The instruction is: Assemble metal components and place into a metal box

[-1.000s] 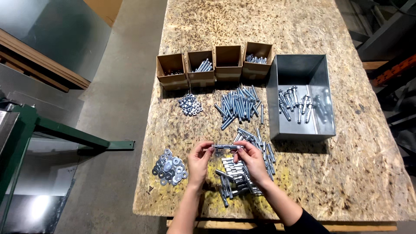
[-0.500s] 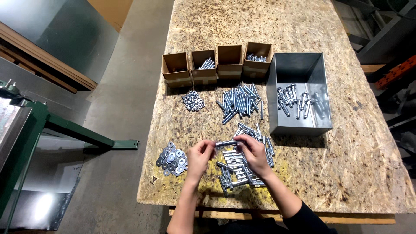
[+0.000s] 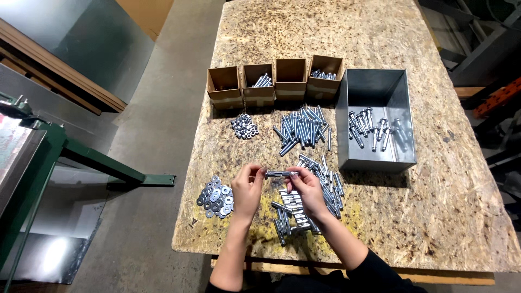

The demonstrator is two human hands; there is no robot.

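Head view looks down on a chipboard bench [image 3: 434, 217] where the left hand [image 3: 247, 190] and right hand [image 3: 306, 190] pinch the two ends of one silver bolt [image 3: 281, 174], held level just above the bench near its front edge. Under the right hand lies a heap of bolts [image 3: 304, 209]. A pile of washers [image 3: 216, 196] sits just left of the left hand. Farther back are a small pile of nuts [image 3: 244, 126], another bolt pile [image 3: 303, 129], four cardboard boxes [image 3: 275, 81] in a row, and a grey metal bin [image 3: 374, 87] holding a few bolts.
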